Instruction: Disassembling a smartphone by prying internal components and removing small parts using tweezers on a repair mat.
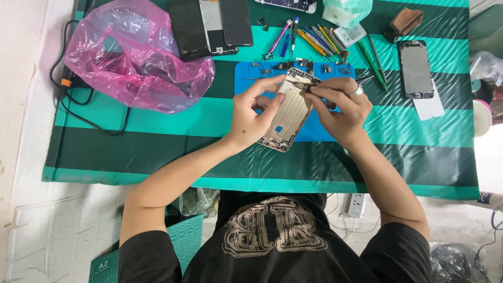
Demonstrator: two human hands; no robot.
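Observation:
A gold phone housing (290, 112) with its screen removed is held tilted over a blue work mat (246, 78). My left hand (257, 115) grips its left edge, thumb and fingers wrapped around it. At the housing's top end, my right hand (340, 107), wearing a silver ring, pinches a small dark part with its fingertips. Small screws and parts (293, 65) lie along the mat's far edge.
A pink plastic bag (136, 52) sits at the left with black cables beside it. Phone screens (209, 23) lie at the back, screwdrivers and tweezers (314, 36) in the middle, another screen (415, 68) at the right. The table has a green striped cover (157, 141).

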